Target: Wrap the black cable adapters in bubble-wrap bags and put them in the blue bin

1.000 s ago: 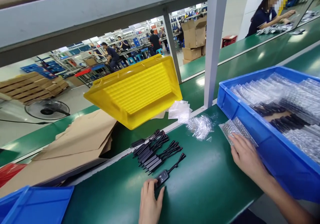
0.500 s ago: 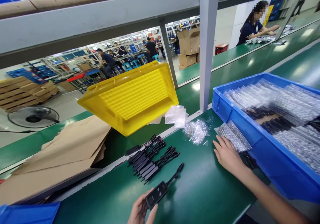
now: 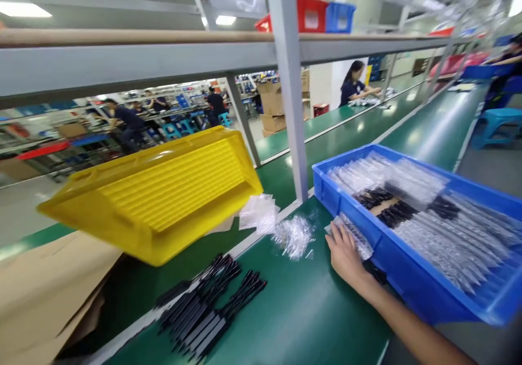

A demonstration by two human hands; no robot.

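Note:
My right hand (image 3: 345, 256) rests on the green bench with its fingers lying on a small bubble-wrap bag (image 3: 354, 235), right beside the wall of the blue bin (image 3: 369, 245). Whether it grips the bag or only touches it is unclear. The bin holds several bubble-wrapped packs and some black parts. A row of black cabled parts (image 3: 210, 310) lies on the bench at the lower left of centre. My left hand is out of the picture.
A tilted yellow bin (image 3: 163, 202) sits behind the black parts, with cardboard sheets (image 3: 44, 289) to its left. Loose clear bags (image 3: 291, 235) lie near a grey upright post (image 3: 291, 93). Other people work at far benches. A blue stool (image 3: 499, 125) stands at right.
The view has swung up and to the right. My left hand, which had lifted one black part, has left the picture. My right hand stays on the bubble-wrap bag.

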